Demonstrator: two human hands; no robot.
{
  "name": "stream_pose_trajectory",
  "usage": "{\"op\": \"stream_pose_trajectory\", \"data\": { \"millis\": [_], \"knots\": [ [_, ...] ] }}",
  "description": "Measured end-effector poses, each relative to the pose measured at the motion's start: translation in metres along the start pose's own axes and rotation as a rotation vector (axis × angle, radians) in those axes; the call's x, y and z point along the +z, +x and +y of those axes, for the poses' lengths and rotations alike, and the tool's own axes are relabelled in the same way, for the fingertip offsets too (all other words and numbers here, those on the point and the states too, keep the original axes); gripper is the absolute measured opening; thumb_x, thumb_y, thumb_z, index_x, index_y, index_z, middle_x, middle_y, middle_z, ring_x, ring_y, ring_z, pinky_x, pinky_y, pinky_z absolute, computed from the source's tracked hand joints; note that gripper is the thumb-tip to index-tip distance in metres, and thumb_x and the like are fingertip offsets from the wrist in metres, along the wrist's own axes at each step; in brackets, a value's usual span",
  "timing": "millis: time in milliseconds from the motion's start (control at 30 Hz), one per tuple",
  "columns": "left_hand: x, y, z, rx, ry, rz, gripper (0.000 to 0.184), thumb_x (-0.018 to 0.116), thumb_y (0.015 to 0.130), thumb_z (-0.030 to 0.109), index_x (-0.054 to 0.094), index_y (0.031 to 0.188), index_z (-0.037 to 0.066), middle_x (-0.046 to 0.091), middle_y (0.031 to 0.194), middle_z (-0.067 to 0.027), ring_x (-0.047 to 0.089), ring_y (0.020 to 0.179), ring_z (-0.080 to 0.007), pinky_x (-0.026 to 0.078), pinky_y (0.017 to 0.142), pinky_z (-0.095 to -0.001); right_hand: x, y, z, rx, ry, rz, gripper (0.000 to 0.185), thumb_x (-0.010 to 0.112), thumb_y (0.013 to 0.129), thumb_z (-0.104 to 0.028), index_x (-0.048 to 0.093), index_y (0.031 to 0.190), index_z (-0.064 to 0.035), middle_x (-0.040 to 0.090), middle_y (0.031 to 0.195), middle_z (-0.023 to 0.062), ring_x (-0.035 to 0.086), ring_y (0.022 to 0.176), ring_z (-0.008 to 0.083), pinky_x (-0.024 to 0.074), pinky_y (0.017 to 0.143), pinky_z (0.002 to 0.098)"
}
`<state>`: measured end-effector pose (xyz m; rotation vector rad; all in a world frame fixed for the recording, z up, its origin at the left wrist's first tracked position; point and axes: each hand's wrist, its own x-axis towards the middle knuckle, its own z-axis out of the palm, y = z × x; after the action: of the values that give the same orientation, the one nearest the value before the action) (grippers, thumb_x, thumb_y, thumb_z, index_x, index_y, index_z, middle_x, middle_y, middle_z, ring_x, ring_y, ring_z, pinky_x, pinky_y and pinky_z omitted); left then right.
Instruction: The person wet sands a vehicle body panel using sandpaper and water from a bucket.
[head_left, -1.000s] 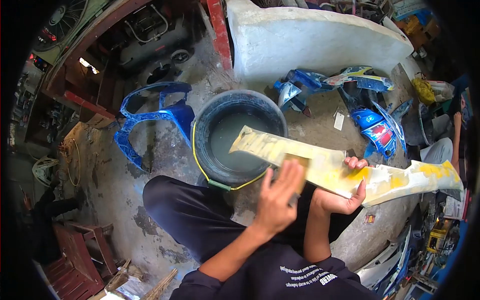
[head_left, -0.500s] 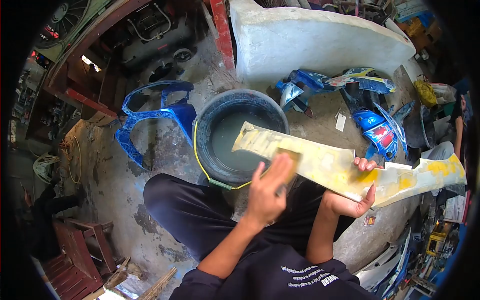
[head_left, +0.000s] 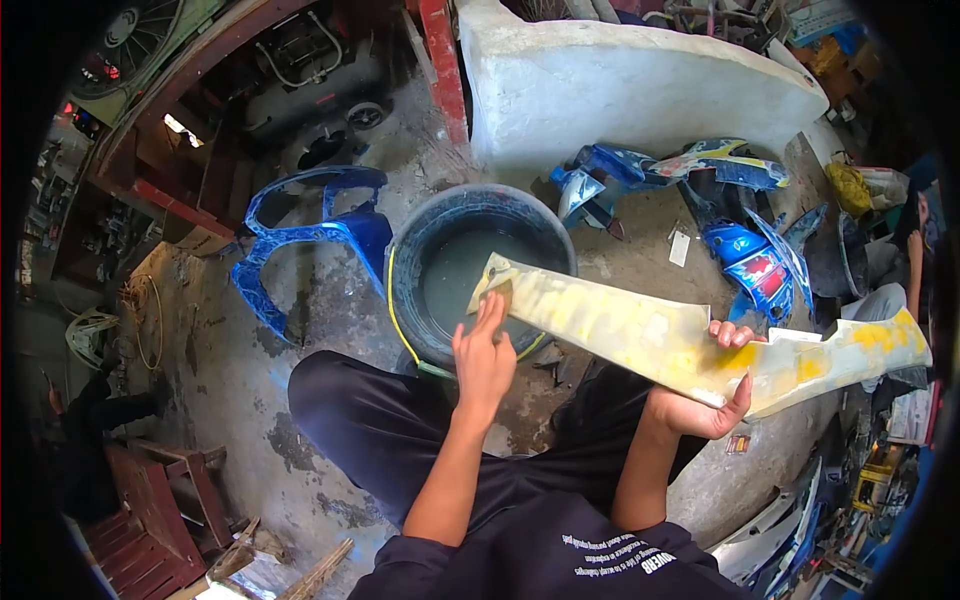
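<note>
My right hand (head_left: 700, 405) grips a long, pale body panel (head_left: 620, 325) with yellow and whitish patches, its fingertips over the far edge and thumb at the near edge. The panel slants across my lap, its narrow left end above a dark bucket (head_left: 410, 330) of cloudy water. At that left end, my left hand (head_left: 485, 365) presses a small brown piece of sandpaper (head_left: 501, 295) against the surface. Fingers partly cover the sandpaper. A yellow handle (head_left: 391, 285) hangs at the bucket's side.
A blue plastic frame (head_left: 345, 225) lies left of the bucket. More blue fairing pieces (head_left: 750, 260) rest by a low white wall (head_left: 630, 85). At lower left is a reddish wooden stool (head_left: 150, 510). Another person's arm (head_left: 916, 265) shows at the right edge.
My left hand has slid the sandpaper leftward along the panel, from near its middle to its left end. My right hand keeps its hold, and the panel has barely shifted.
</note>
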<state>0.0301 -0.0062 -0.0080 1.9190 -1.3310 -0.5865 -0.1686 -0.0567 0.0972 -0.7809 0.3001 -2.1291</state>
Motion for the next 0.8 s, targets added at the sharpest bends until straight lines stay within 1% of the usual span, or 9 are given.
{"op": "stream_pose_trajectory", "data": {
  "millis": [133, 200, 267, 333, 500, 600, 700, 733, 800],
  "knots": [
    [-0.011, -0.027, 0.054, 0.338, -0.058, -0.063, 0.072, 0.062, 0.079, 0.001, 0.055, 0.150, 0.010, 0.052, 0.156, -0.0108, 0.047, 0.147, -0.0242, 0.025, 0.120, -0.0510, 0.002, 0.000, 0.003, 0.007, 0.008, -0.009, 0.049, 0.053, 0.094, -0.029, 0.047, 0.131, 0.0015, 0.049, 0.109, 0.0130, 0.049, 0.101, 0.0235, 0.0395, 0.102, 0.0426],
    [-0.021, -0.030, 0.067, 0.392, -0.093, -0.113, 0.069, 0.063, 0.078, 0.001, 0.058, 0.146, 0.011, 0.055, 0.153, -0.0098, 0.048, 0.145, -0.0243, 0.024, 0.120, -0.0520, 0.000, 0.002, 0.001, 0.016, 0.026, -0.045, 0.050, 0.053, 0.094, -0.029, 0.047, 0.132, 0.0017, 0.049, 0.109, 0.0129, 0.049, 0.101, 0.0234, 0.0395, 0.102, 0.0422],
    [-0.017, -0.013, 0.046, 0.283, -0.004, -0.006, 0.062, 0.061, 0.081, 0.002, 0.061, 0.143, 0.009, 0.059, 0.150, -0.0098, 0.050, 0.144, -0.0240, 0.023, 0.120, -0.0535, -0.002, 0.005, -0.002, 0.013, 0.037, -0.078, 0.051, 0.054, 0.093, -0.028, 0.047, 0.133, 0.0019, 0.049, 0.109, 0.0128, 0.049, 0.101, 0.0232, 0.0395, 0.101, 0.0418],
    [-0.012, 0.009, 0.021, -0.011, 0.058, -0.008, 0.059, 0.059, 0.084, 0.000, 0.060, 0.143, 0.009, 0.056, 0.152, -0.0115, 0.050, 0.144, -0.0235, 0.023, 0.120, -0.0548, -0.002, 0.004, -0.002, 0.060, 0.085, -0.132, 0.054, 0.056, 0.093, -0.028, 0.047, 0.136, 0.0023, 0.050, 0.109, 0.0125, 0.049, 0.101, 0.0228, 0.0393, 0.099, 0.0406],
    [-0.015, -0.028, 0.072, 0.364, -0.105, -0.077, 0.063, 0.056, 0.082, -0.002, 0.061, 0.144, 0.010, 0.056, 0.153, -0.0113, 0.049, 0.146, -0.0229, 0.026, 0.119, -0.0468, 0.000, 0.004, -0.001, 0.091, 0.080, -0.149, 0.056, 0.057, 0.092, -0.027, 0.045, 0.137, 0.0023, 0.050, 0.108, 0.0122, 0.049, 0.100, 0.0224, 0.0387, 0.098, 0.0393],
    [-0.016, -0.024, 0.064, 0.346, -0.109, -0.061, 0.063, 0.056, 0.082, -0.001, 0.061, 0.144, 0.010, 0.058, 0.151, -0.0114, 0.050, 0.144, -0.0232, 0.026, 0.119, -0.0487, 0.000, 0.006, -0.001, 0.107, 0.045, -0.146, 0.059, 0.059, 0.090, -0.026, 0.042, 0.139, 0.0018, 0.051, 0.106, 0.0120, 0.049, 0.099, 0.0223, 0.0386, 0.097, 0.0397],
    [-0.009, -0.001, 0.034, -0.010, -0.013, -0.028, 0.065, 0.061, 0.082, 0.002, 0.059, 0.146, 0.009, 0.055, 0.153, -0.0134, 0.049, 0.145, -0.0249, 0.025, 0.119, -0.0499, 0.000, 0.002, -0.002, 0.120, 0.024, -0.157, 0.063, 0.060, 0.088, -0.026, 0.040, 0.140, 0.0015, 0.053, 0.105, 0.0118, 0.050, 0.098, 0.0224, 0.0386, 0.096, 0.0408],
    [-0.008, -0.003, 0.038, -0.009, -0.014, -0.024, 0.065, 0.061, 0.082, 0.002, 0.059, 0.146, 0.009, 0.055, 0.153, -0.0134, 0.049, 0.145, -0.0249, 0.025, 0.119, -0.0499, -0.001, 0.002, 0.001, 0.131, 0.021, -0.178, 0.063, 0.060, 0.087, -0.026, 0.040, 0.140, 0.0016, 0.053, 0.104, 0.0119, 0.050, 0.098, 0.0225, 0.0386, 0.096, 0.0411],
    [-0.004, -0.019, 0.057, 0.243, -0.115, -0.030, 0.066, 0.062, 0.081, 0.001, 0.059, 0.146, 0.009, 0.055, 0.153, -0.0139, 0.049, 0.145, -0.0251, 0.027, 0.119, -0.0493, 0.000, -0.002, 0.003, 0.143, -0.005, -0.168, 0.064, 0.061, 0.087, -0.027, 0.040, 0.140, 0.0014, 0.054, 0.104, 0.0116, 0.051, 0.097, 0.0228, 0.0381, 0.097, 0.0417]
  ]
}}
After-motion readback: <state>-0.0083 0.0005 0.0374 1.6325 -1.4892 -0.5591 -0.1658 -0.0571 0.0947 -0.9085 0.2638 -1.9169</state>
